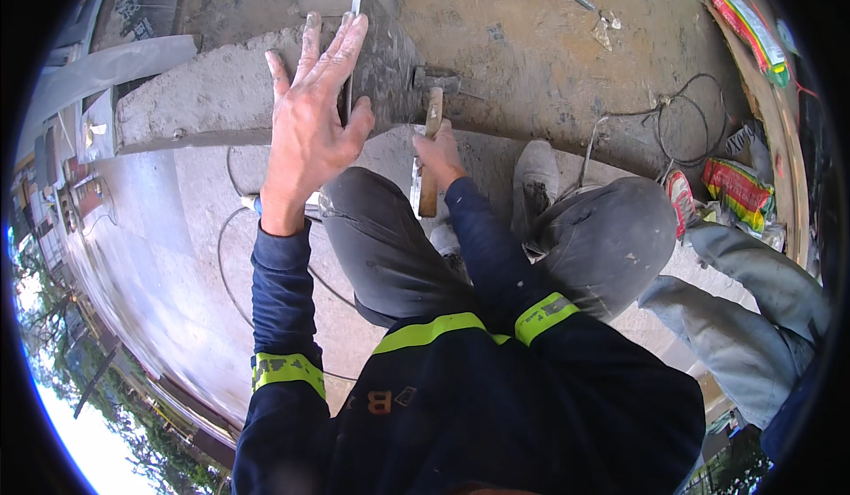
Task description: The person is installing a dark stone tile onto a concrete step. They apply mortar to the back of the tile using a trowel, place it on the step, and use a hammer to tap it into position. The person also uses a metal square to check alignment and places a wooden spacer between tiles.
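Observation:
My left hand [314, 127], dusty with pale powder, reaches forward with its fingers stretched and spread. It lies over the near edge of a grey slab [387, 65] that seems to stand upright. Whether the palm presses on the slab is hidden. My right hand [439, 153] is closed around the wooden handle of a hammer [434, 110]. The hammer's dark head points away from me, just right of the slab. Beside the handle, below my right hand, a pale metallic strip [416, 185] shows; I cannot tell what it belongs to.
Rough concrete [208, 96] rises at the left. A thin cable [221, 247] loops by my left leg, and another cable [660, 127] coils at right. Bags [739, 192] lie near a wooden board [788, 158]. Another person's legs [735, 318] are close on my right.

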Available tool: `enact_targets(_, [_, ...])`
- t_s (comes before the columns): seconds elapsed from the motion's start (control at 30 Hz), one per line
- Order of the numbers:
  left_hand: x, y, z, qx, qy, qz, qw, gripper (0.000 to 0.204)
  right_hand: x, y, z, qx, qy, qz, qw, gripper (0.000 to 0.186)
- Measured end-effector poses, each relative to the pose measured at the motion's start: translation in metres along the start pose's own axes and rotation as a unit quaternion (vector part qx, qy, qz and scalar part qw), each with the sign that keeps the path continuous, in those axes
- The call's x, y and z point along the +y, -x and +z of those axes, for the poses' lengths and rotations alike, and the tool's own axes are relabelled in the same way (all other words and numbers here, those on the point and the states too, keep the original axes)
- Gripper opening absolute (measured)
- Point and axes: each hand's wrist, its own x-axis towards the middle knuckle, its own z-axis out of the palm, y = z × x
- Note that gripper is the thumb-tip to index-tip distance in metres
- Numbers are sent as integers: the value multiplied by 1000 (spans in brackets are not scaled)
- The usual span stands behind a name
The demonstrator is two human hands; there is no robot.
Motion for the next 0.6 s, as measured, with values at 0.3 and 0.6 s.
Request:
enact_targets(0.3, [-5, 3, 3, 7, 7, 10, 1000, 87, 7, 10, 17, -5, 74, -13, 997, 51])
enact_targets(0.6, [-10, 5, 3, 21, 7, 30, 999, 90, 12, 36, 16, 15, 61, 3, 998, 41])
